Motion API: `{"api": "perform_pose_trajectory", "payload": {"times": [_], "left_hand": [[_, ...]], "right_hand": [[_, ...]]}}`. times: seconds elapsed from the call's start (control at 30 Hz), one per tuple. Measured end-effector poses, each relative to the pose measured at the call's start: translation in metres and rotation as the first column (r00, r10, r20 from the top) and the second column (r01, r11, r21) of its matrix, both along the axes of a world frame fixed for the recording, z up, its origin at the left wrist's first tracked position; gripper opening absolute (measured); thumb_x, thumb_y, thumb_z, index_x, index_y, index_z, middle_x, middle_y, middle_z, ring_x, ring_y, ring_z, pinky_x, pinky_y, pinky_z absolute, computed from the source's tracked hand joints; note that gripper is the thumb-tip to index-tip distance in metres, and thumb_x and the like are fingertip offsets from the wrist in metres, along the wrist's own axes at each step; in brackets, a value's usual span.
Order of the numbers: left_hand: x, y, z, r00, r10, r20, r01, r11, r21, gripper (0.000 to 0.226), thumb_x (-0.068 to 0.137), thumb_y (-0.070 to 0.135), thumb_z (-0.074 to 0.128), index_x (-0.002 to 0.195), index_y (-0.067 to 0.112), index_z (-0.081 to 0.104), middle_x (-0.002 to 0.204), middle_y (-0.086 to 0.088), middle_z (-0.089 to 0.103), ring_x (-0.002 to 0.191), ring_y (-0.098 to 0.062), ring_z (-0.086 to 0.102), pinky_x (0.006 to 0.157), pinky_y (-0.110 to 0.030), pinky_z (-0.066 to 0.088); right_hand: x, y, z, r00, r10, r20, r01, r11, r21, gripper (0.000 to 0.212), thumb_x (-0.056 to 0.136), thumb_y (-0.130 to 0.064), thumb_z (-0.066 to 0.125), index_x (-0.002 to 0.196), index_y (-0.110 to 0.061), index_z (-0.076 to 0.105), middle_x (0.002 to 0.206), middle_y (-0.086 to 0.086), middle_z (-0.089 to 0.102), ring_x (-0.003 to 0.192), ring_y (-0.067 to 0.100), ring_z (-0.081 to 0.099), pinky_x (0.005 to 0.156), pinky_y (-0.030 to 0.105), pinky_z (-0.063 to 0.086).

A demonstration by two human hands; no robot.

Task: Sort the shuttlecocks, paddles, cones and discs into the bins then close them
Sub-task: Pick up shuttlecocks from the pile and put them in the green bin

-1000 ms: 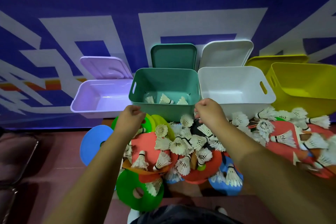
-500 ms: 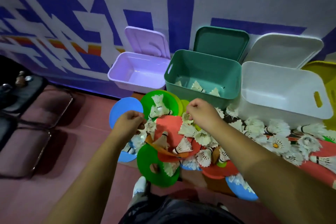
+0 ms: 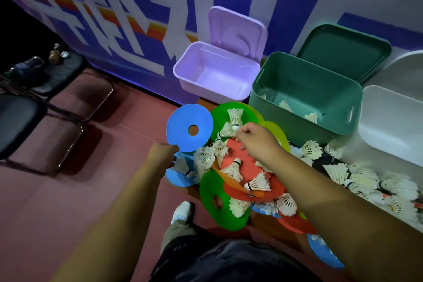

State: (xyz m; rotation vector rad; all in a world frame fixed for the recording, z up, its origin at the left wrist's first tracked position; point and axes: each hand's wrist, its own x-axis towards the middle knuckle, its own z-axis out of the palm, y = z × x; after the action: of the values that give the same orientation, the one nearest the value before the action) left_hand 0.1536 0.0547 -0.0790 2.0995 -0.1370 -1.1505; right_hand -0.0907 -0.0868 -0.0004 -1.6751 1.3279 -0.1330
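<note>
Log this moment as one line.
left hand grips blue disc rim | right hand curled beside shuttlecock on green disc, hold unclear | teal bin contains shuttlecocks

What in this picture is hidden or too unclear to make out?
Head view:
- Right hand: its curled fingers face away, so whether it holds anything is hidden.
- White bin: cut off by the right edge.
- Teal bin: its near wall hides part of the floor inside.
- Small items on the dark chair: too dim and small to name.
</note>
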Motion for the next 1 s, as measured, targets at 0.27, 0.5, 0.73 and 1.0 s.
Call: {"api": "perform_pose_trajectory", "payload": {"times": [0.27,0.5,0.73,1.0], "left_hand": [[0.030,-0.017,-0.038,0.999,0.002,0.050,-0.003,1.000,0.031,0.081,0.087,0.013,0.074,0.158,0.004,0.037,0.109,-0.016,0.069,0.093,-0.033,0.066,0.079,-0.045,0.058],[0.034,-0.020,-0.052,0.998,0.056,0.011,-0.055,0.998,-0.035,0.020,0.084,0.018,0.084,0.095,0.005,0.074,0.075,-0.016,0.065,0.068,-0.029,0.062,0.070,-0.040,0.052],[0.030,-0.026,-0.058,0.996,0.062,0.059,-0.060,0.998,-0.024,0.018,0.086,0.015,0.082,0.079,0.010,0.066,0.079,-0.017,0.069,0.073,-0.029,0.064,0.072,-0.045,0.057],[0.016,-0.032,-0.016,0.962,0.260,-0.082,-0.271,0.938,-0.215,0.019,0.084,-0.009,0.069,0.081,0.005,0.058,0.079,-0.024,0.064,0.069,-0.035,0.065,0.058,-0.035,0.060]], "right_hand": [[0.013,0.004,0.001,0.999,0.034,-0.017,-0.034,0.999,0.013,0.018,0.104,-0.026,0.058,0.100,-0.014,0.070,0.084,-0.005,0.072,0.053,-0.004,0.060,0.047,0.015,0.039],[0.005,0.005,-0.002,1.000,-0.011,0.001,0.011,0.999,0.031,0.018,0.105,-0.025,0.057,0.097,-0.015,0.071,0.087,-0.006,0.074,0.056,-0.005,0.064,0.053,0.019,0.043],[-0.016,0.006,-0.008,0.999,-0.031,0.013,0.030,0.998,0.046,0.018,0.104,-0.029,0.058,0.094,-0.020,0.070,0.096,-0.008,0.077,0.067,0.001,0.069,0.062,0.024,0.048],[-0.036,0.012,-0.007,0.996,-0.076,0.043,0.074,0.996,0.056,0.017,0.102,-0.028,0.058,0.091,-0.025,0.070,0.094,-0.009,0.078,0.080,0.012,0.075,0.078,0.038,0.059]]}}
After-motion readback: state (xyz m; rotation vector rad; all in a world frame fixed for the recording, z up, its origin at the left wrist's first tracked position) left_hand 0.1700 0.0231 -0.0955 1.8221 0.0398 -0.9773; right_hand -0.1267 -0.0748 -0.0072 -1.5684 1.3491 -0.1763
